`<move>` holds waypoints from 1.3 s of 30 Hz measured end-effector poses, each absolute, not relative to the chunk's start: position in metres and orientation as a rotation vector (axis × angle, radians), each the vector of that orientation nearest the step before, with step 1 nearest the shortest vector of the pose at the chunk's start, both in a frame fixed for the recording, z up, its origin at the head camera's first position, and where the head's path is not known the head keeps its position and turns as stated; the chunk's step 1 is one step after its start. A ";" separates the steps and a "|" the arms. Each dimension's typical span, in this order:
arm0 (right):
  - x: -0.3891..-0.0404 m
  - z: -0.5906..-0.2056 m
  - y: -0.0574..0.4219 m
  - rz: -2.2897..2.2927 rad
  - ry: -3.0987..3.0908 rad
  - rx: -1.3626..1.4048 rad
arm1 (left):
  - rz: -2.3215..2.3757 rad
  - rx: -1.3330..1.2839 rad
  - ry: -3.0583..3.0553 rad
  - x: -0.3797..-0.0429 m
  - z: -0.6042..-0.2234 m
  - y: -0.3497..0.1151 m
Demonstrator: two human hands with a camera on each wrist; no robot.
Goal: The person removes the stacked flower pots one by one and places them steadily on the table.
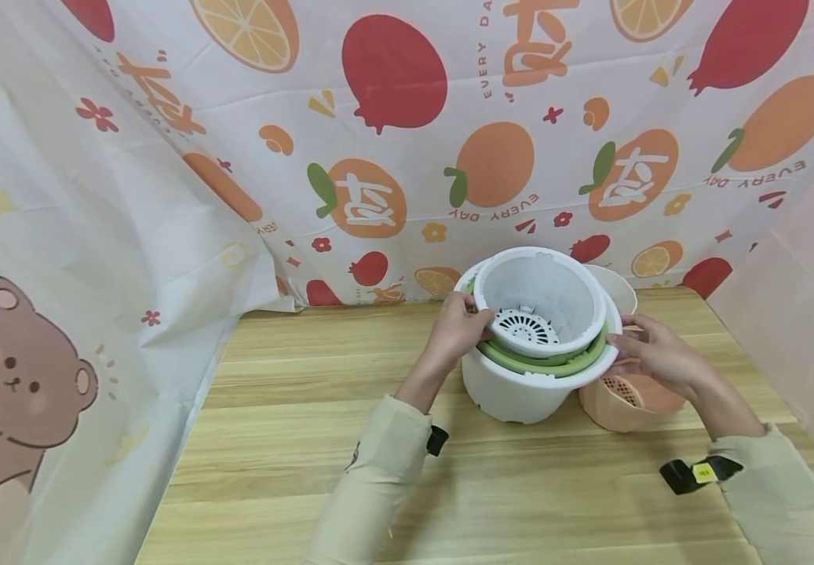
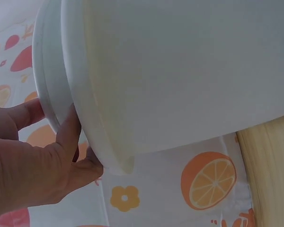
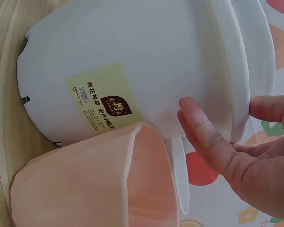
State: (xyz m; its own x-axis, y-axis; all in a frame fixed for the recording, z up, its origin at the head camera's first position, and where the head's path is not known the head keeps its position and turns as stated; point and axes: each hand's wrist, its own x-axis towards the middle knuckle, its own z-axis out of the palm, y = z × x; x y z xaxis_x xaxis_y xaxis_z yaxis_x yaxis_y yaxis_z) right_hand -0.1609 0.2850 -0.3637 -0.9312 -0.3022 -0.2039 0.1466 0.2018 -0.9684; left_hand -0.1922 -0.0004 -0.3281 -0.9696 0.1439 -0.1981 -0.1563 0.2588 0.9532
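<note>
A small white flowerpot (image 1: 548, 282) with a slotted base sits tilted inside a green pot (image 1: 572, 363), and both are nested in a large white flowerpot (image 1: 512, 392). At the left side, my left hand (image 1: 454, 326) pinches the small pot's rim, with other fingers under the large pot's rim in the left wrist view. On the right, my right hand (image 1: 659, 359) holds the large pot's rim, its thumb on the edge and fingers against the outer wall. A yellow label (image 3: 104, 99) shows on that wall. The insides of the lower pots are mostly hidden.
A peach pot (image 1: 615, 408) with a perforated insert stands against the large pot's right side, partly under my right hand. Behind is a pale cream pot (image 1: 618, 286). The wooden table (image 1: 293, 439) meets a fruit-print cloth (image 1: 421, 180) at the back.
</note>
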 end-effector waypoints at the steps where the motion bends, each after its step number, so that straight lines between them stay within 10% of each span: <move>1: -0.161 -0.364 0.285 -1.779 2.134 -0.145 | 1.783 -0.014 2.279 -0.192 -0.328 0.000; 39: -0.160 -0.362 0.286 -1.795 2.124 -0.152 | 2.072 0.033 2.050 -0.179 -0.301 -0.007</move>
State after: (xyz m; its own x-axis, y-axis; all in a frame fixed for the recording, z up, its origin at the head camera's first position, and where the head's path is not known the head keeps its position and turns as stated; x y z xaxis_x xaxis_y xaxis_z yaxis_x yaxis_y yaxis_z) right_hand -0.1600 0.2861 -0.3620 -0.9314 -0.3054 -0.1980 0.1443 0.1894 -0.9712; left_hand -0.1787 -0.0075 -0.3006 -0.9742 0.1755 -0.1421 -0.1439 0.0021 0.9896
